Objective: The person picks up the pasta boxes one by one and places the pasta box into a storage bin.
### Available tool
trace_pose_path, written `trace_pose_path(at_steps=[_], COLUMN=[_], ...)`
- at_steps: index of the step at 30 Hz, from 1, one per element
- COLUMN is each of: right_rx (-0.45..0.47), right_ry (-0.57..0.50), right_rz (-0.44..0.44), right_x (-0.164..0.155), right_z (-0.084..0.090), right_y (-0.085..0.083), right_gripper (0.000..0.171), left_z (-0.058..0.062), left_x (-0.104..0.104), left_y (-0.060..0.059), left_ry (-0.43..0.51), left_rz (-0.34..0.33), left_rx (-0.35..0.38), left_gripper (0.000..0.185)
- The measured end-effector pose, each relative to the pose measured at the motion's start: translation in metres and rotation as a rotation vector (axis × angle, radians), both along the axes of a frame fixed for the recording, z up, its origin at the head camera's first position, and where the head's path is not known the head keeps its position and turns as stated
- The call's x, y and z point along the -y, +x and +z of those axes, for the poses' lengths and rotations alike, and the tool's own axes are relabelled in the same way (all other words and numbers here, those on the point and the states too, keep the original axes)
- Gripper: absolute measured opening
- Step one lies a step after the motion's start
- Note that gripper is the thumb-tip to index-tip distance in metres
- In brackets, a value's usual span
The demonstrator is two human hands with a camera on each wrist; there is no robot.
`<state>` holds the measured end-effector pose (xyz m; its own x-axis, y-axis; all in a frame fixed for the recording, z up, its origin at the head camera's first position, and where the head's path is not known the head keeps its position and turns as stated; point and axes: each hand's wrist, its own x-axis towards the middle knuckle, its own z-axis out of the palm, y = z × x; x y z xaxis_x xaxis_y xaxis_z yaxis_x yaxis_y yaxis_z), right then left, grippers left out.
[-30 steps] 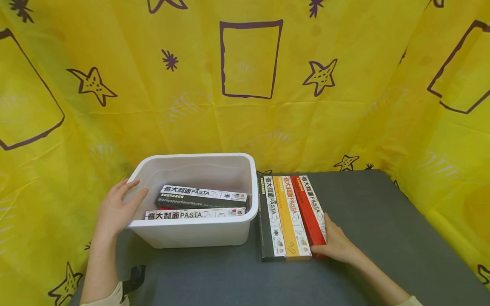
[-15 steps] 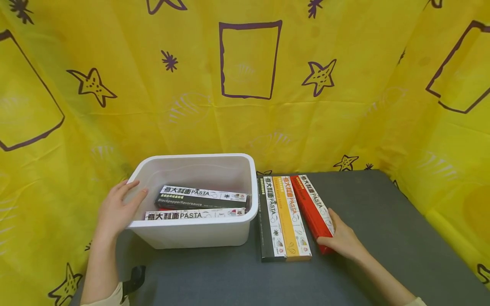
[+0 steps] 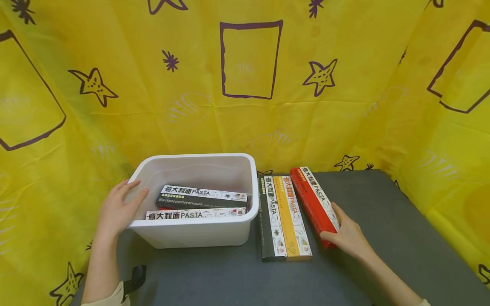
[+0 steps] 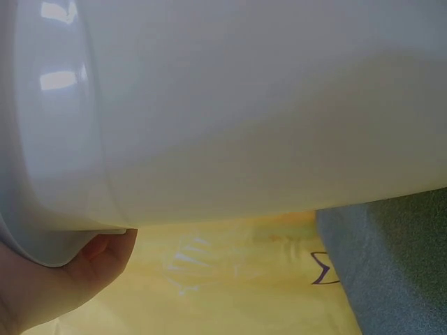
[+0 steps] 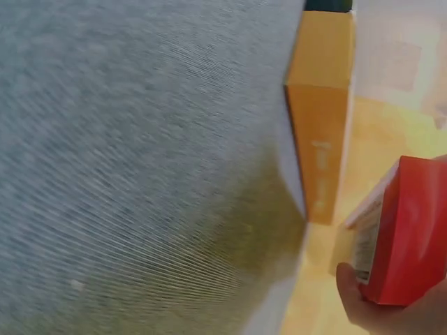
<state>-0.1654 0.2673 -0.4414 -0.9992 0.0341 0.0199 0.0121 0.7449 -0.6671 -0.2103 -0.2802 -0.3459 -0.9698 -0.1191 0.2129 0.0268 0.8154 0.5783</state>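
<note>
The right hand (image 3: pixel 346 238) pinches the near end of the red pasta box (image 3: pixel 314 202), thumb on the end face and fingers along its right side; the right wrist view shows that end (image 5: pixel 401 244) lifted off the grey table (image 3: pixel 383 221), with a fingertip (image 5: pixel 349 283) curled under it. The box's long axis runs away from the grip toward the yellow star-print cloth (image 3: pixel 249 106), its far end swung a little to the left, so a narrow wedge of table opens between its near end and the orange pasta box (image 3: pixel 292 221) just left of the grip. The black pasta box (image 3: pixel 268 225) lies touching the orange one, both flat and parallel, pointing straight away. Right of the grip the table is open as far as the cloth edge. Well to the left, the white plastic bin (image 3: pixel 191 233) holds more pasta boxes (image 3: pixel 200 199) lying crosswise. The left hand (image 3: pixel 116 210) rests spread against the bin's left wall and rim, fingers relaxed; the left wrist view shows the thumb (image 4: pixel 105 255) tucked under the rim
</note>
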Motion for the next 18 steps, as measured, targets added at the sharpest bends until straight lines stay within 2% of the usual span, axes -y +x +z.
trace_pose_path(at_steps=[9, 18], right_rx=[-0.039, -0.063], right_ry=[-0.032, -0.131], right_rz=[0.020, 0.055], right_x=[0.005, 0.015], right_z=[0.023, 0.044], right_y=[0.004, 0.006], right_gripper=[0.092, 0.093], left_z=[0.000, 0.000], left_x=[0.001, 0.001], left_y=[0.000, 0.001], left_ry=[-0.008, -0.010], left_rz=[-0.005, -0.015], left_rx=[-0.009, -0.019], left_gripper=[0.064, 0.064])
